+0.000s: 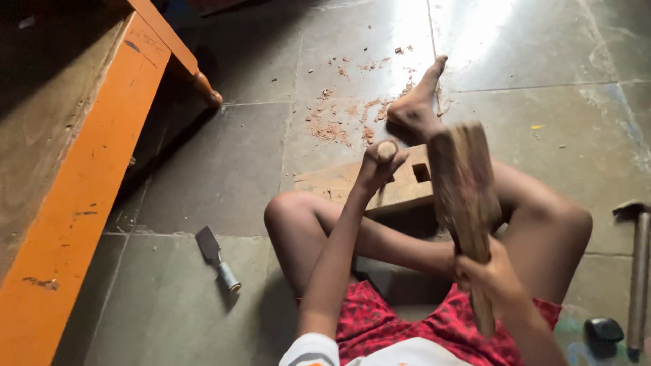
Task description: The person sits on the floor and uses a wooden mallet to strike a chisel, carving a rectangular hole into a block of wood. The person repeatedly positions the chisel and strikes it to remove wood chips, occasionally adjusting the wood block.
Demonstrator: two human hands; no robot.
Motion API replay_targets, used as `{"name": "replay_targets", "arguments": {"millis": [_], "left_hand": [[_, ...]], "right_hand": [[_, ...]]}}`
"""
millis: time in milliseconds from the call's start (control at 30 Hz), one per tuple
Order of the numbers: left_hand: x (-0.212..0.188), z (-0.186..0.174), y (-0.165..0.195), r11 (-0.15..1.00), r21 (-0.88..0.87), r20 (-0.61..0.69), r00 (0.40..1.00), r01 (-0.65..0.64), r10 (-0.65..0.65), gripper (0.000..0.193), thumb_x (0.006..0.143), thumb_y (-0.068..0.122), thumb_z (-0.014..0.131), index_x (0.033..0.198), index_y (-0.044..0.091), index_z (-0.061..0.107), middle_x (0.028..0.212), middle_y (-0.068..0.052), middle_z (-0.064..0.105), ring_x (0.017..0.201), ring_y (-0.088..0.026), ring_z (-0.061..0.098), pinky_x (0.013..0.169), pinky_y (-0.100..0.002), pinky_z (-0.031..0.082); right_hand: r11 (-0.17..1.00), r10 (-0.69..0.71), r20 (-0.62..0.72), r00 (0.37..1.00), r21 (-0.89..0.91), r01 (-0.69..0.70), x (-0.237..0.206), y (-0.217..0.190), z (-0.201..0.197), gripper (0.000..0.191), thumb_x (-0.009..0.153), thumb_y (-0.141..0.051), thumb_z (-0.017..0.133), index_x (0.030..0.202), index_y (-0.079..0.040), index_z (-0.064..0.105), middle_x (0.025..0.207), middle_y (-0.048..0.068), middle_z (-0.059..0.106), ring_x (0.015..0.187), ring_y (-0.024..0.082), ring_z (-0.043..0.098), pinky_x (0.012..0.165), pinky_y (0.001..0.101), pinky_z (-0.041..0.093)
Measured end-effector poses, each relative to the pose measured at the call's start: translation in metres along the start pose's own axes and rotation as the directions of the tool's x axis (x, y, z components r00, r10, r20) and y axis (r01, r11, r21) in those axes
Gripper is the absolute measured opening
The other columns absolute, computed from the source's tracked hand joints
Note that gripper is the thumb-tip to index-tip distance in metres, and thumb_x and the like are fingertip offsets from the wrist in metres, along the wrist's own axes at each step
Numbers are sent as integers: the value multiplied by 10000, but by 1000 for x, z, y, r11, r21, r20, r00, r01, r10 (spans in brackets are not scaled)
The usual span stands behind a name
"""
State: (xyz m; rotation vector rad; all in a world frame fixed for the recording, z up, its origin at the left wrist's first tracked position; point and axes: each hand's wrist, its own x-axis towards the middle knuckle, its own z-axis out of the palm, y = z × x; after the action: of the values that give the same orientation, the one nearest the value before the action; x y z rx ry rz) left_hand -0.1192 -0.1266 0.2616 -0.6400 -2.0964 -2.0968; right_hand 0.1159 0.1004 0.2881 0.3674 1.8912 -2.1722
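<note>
I see a floor (224, 169) of dull grey stone tiles, scattered with reddish shavings (339, 122). My left hand (380, 166) is wrapped around a chisel handle (387, 150) set upright on a pale wooden block (400, 186) between my legs. My right hand (485, 271) is clenched on a rough wooden mallet (464, 186).

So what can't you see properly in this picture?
Head view:
- Chisel blade: the left hand wraps the chisel handle, hiding where the tip meets the wooden block.
- Wooden mallet: blurred, and it covers part of the block.
- Hammer: cut off by the right edge.
- Orange bench: runs past the left edge.
- Right hand: hides the mallet's grip.
</note>
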Motion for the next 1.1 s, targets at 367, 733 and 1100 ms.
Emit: {"name": "replay_targets", "arguments": {"millis": [367, 733, 1100], "left_hand": [[61, 75, -27, 943, 311, 35, 993, -118, 113, 328, 919, 144, 795, 743, 34, 542, 655, -9, 505, 556, -102, 453, 538, -290, 438], [71, 62, -68, 620, 582, 60, 788, -526, 612, 49, 965, 50, 687, 1005, 66, 710, 894, -123, 694, 807, -282, 669, 731, -407, 527], [15, -8, -57, 974, -208, -244, 959, 92, -143, 186, 942, 140, 747, 850, 50, 613, 763, -111, 602, 690, -227, 586, 597, -323, 471]], "right_hand": [[922, 367, -166, 915, 198, -333, -9, 84, -61, 257, 796, -19, 700, 961, -41, 504, 601, 56, 506, 446, 178, 492, 383, 342, 390], [939, 335, -117, 935, 120, -321, 9, 82, -43, 307, 766, -13, 711, 1035, 0, 564, 554, 92, 527, 375, 198, 477, 341, 355, 385], [934, -251, 57, 966, -248, 257, 53, 206, -99, 526, 735, -45, 858, 1199, 2, 616, 751, 96, 718, 647, 183, 689, 582, 337, 554]]}}
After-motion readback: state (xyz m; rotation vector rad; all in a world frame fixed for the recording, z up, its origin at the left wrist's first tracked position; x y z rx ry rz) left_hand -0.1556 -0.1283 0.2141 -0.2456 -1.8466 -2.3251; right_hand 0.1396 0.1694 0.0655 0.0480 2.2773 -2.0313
